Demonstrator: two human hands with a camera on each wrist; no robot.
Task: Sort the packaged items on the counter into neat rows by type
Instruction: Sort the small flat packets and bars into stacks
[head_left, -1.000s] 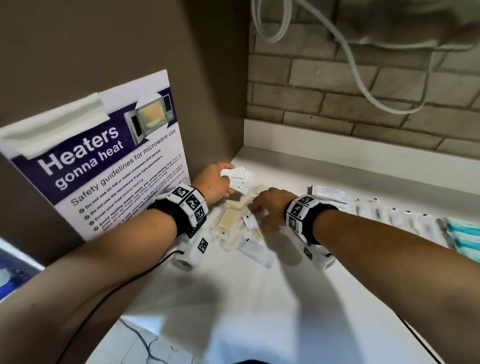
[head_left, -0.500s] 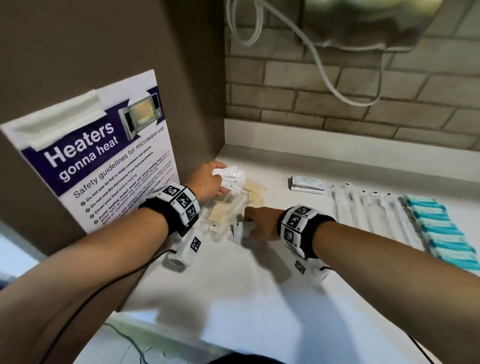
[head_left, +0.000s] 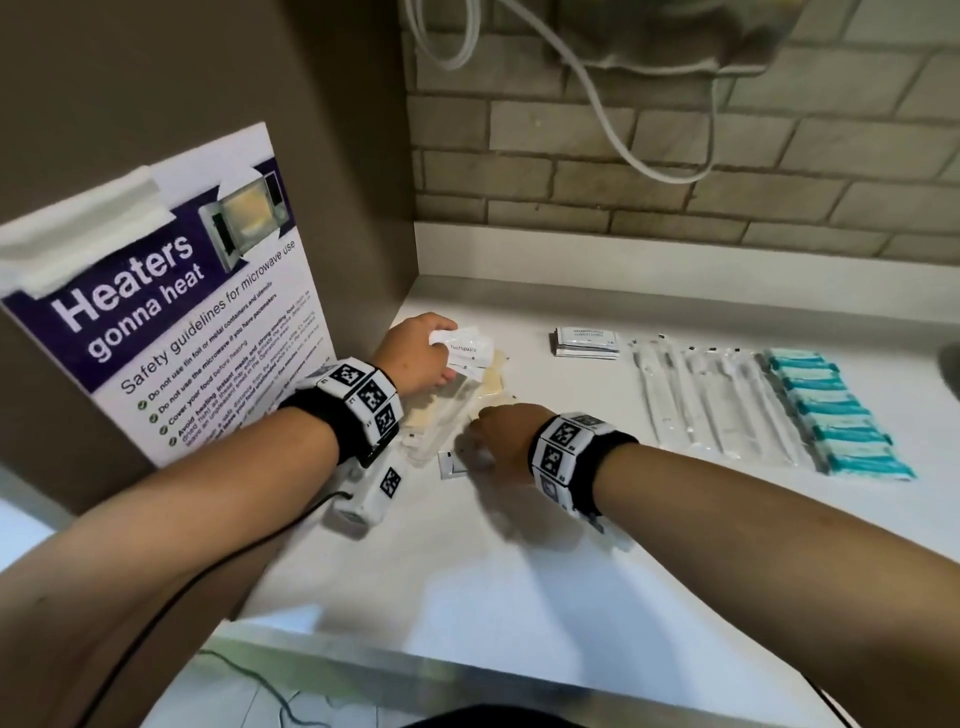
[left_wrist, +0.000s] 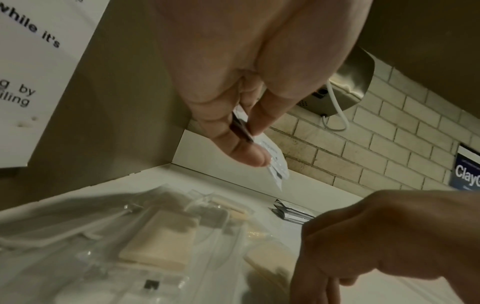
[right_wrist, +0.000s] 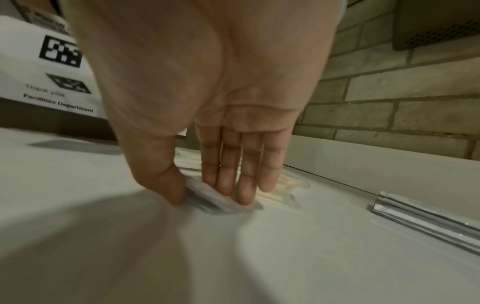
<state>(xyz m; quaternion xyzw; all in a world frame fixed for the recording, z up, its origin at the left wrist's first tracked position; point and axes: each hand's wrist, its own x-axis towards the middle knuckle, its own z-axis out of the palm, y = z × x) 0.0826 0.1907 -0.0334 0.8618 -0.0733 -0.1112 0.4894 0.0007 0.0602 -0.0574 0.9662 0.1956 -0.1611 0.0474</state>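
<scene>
My left hand (head_left: 415, 358) hovers at the counter's back left corner and pinches a few white toothpaste sachets (head_left: 467, 351) between thumb and fingers (left_wrist: 249, 127); the sachets (left_wrist: 275, 162) stick out beyond the fingertips. Below it lies a loose pile of clear packets with beige contents (head_left: 452, 410) (left_wrist: 161, 246). My right hand (head_left: 498, 431) reaches down at the pile's near edge. Its thumb and straight fingers (right_wrist: 233, 185) pinch a small white sachet (right_wrist: 221, 197) (head_left: 451, 463) right at the counter surface.
Sorted rows lie to the right: a stack of silver sachets (head_left: 587, 343) (right_wrist: 428, 222), long clear packs (head_left: 711, 400) and teal packets (head_left: 836, 415). A microwave poster (head_left: 171, 301) hangs on the brown left wall. A cable (head_left: 613, 119) hangs on the brick wall. The white counter (head_left: 519, 571) ends near me.
My right hand has slid from the middle of the pile to its near edge and closed on the white sachet. The left hand still holds the toothpaste sachets in the same spot.
</scene>
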